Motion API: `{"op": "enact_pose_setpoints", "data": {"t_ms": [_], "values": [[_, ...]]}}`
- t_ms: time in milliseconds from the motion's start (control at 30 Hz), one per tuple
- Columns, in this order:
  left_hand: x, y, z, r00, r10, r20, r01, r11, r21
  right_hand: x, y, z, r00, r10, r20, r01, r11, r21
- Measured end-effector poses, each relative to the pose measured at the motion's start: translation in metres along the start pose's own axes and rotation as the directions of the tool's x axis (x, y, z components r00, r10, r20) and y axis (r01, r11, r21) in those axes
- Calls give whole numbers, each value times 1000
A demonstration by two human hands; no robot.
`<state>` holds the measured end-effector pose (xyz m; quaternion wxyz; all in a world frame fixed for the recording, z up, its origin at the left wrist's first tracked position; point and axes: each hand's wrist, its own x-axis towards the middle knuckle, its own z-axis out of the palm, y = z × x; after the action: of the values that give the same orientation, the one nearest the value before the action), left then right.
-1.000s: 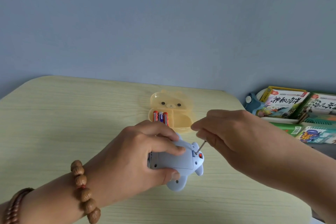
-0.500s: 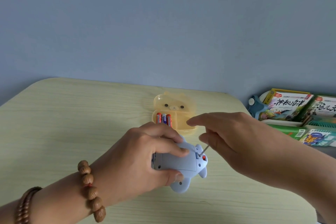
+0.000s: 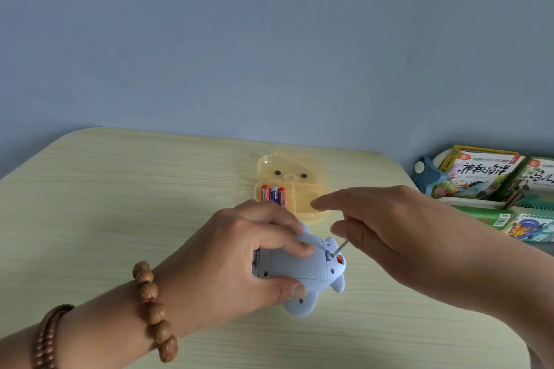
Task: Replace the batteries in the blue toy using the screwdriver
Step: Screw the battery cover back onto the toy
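I had the left hand (image 3: 239, 255) gripping the pale blue plastic animal toy (image 3: 302, 268), which lay underside up on the light wooden table (image 3: 120, 189). Its fingers curled over the far edge and its thumb pressed the near one. The right hand (image 3: 389, 228) held the thin metal screwdriver (image 3: 340, 247) tilted, its tip at the screw beside the closed battery cover. The forefinger was stretched out and the other fingers curled about the hidden handle. I judged the cover screw was in hand. Next came steady turning, then lifting the cover. Three red-and-blue batteries (image 3: 274, 196) waited in the yellow bear-shaped plastic case (image 3: 311, 207) just beyond.
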<state>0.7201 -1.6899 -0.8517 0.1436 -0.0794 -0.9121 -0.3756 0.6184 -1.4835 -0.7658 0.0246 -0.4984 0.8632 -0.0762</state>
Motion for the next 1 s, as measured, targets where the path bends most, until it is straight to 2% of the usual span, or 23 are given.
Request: {"op": "enact_pose_setpoints", "data": {"t_ms": [300,433,533,733,1000], "values": [[1,0,1,1000,1,-4,-1,1000,-1,-1,-1,-1,998,-55,35,57,997,-46],[0,1,1,1000,-6,-15,6,1000,-18,4,-2,-2,1000,-28,-10,28,999,17],[0,1,2,1000,1,-15,-1,1000,-9,3,-4,-2,1000,-17,8,17,1000,24],[0,2,1,1000,6,-9,-6,1000,15,-2,-8,-4,999,-16,47,18,999,-40],[0,1,1,1000,-6,-3,6,1000,5,3,4,4,1000,-12,-18,12,1000,3]]}}
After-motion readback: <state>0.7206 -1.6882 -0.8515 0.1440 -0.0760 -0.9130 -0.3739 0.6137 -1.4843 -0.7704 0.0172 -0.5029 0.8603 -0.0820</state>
